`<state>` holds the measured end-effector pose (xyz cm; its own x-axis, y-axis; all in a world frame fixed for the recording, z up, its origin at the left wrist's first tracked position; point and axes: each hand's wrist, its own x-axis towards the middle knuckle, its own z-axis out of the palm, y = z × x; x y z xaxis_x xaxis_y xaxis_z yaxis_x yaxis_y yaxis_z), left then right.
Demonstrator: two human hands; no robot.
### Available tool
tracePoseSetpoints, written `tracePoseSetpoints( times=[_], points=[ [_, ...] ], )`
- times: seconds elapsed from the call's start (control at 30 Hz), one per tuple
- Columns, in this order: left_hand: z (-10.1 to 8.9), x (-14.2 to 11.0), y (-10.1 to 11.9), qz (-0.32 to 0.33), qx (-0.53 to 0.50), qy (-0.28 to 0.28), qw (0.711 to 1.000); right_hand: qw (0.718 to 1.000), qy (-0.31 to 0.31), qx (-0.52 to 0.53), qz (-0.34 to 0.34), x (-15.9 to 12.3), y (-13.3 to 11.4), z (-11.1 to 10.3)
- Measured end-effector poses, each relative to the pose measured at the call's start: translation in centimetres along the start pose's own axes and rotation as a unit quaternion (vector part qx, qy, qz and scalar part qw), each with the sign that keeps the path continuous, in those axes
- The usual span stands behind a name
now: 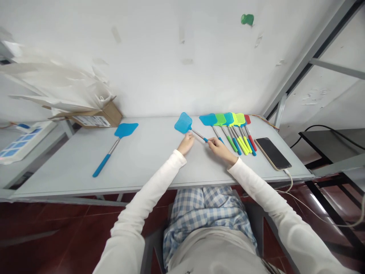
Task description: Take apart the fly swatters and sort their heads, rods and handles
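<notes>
so the right hand (221, 149) has its fingers closed on the handle end of a blue swatter (183, 123), and the left hand (186, 143) is up by the neck, right where the silver shaft meets the head. honestly it's small and a bit soft there, so i can't tell if the left fingers are actually pinching the shaft or just touching it. the hands are apart from each other, with the shaft running between them. the swatter is over the middle of the table (151, 163), head pointing up and left toward the wall (148, 57).

just right of the right hand there's a row of swatters (220, 119) in blue, green, yellow and red, heads overlapping by the wall and handles toward the person. a phone (273, 153) lies beside the red end of the row, dark screen up, with a white cable (290, 182) plugged in and trailing off the table's front edge.

well over to the left, a single swatter (126, 130), also blue, lies by itself, handle angled toward the front left. behind it is a cardboard box (112, 114) with whitish wrapping (65, 85) spilling above it.
</notes>
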<state>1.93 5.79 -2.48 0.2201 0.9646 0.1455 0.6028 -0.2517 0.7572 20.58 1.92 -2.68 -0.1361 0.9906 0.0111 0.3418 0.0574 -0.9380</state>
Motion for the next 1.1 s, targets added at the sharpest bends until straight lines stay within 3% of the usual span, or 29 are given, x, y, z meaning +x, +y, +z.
tracePoseSetpoints(
  times=[0.13, 0.23, 0.3, 0.37, 0.43, 0.5, 0.57, 0.67, 0.73, 0.83, 0.93, 1.0, 1.1],
  points=[
    [-3.8, -2.5, -3.2, -0.073, 0.051, 0.105, 0.991, 0.995, 0.072, -0.062, 0.025, 0.6, 1.8, -0.1],
    [-8.2, -4.7, -6.5, -0.129, 0.144, 0.227, 0.955, 0.987, 0.103, -0.123, 0.004, 0.8, 2.4, -0.2],
    [-11.5, -6.2, -9.1, -0.200, 0.182, 0.282, 0.920, 0.973, 0.124, -0.193, -0.032, 0.8, 2.4, -0.2],
    [-14.5, -7.7, -11.7, -0.308, 0.212, 0.299, 0.878, 0.948, 0.125, -0.286, -0.059, 0.6, 2.2, -0.2],
    [-16.8, -9.1, -13.9, -0.389, 0.225, 0.280, 0.848, 0.920, 0.104, -0.371, -0.072, 0.5, 2.0, -0.1],
    [-18.3, -10.3, -15.4, -0.396, 0.232, 0.251, 0.852, 0.899, 0.094, -0.419, -0.083, 0.3, 1.9, 0.0],
    [-18.8, -11.1, -16.1, -0.350, 0.248, 0.247, 0.869, 0.891, 0.099, -0.433, -0.093, 0.2, 1.8, 0.0],
    [-18.3, -11.3, -15.6, -0.313, 0.271, 0.241, 0.877, 0.893, 0.115, -0.424, -0.099, -0.2, 1.6, 0.1],
    [-17.2, -10.7, -14.2, -0.307, 0.274, 0.221, 0.884, 0.901, 0.123, -0.403, -0.103, -0.5, 1.2, 0.2],
    [-14.3, -9.5, -10.4, -0.208, 0.231, 0.195, 0.930, 0.929, 0.102, -0.328, -0.136, -1.1, 0.1, 0.9],
    [-10.4, -8.2, -5.5, -0.034, 0.170, 0.134, 0.976, 0.975, 0.043, -0.160, -0.149, -1.4, -1.5, 1.9],
    [-7.8, -7.3, -2.4, 0.045, 0.165, 0.082, 0.982, 0.993, 0.029, -0.004, -0.118, -1.3, -2.5, 2.5],
    [-4.3, -6.1, 1.5, 0.113, 0.163, 0.033, 0.980, 0.969, 0.110, 0.208, -0.074, -1.1, -3.6, 3.0]
  ],
)
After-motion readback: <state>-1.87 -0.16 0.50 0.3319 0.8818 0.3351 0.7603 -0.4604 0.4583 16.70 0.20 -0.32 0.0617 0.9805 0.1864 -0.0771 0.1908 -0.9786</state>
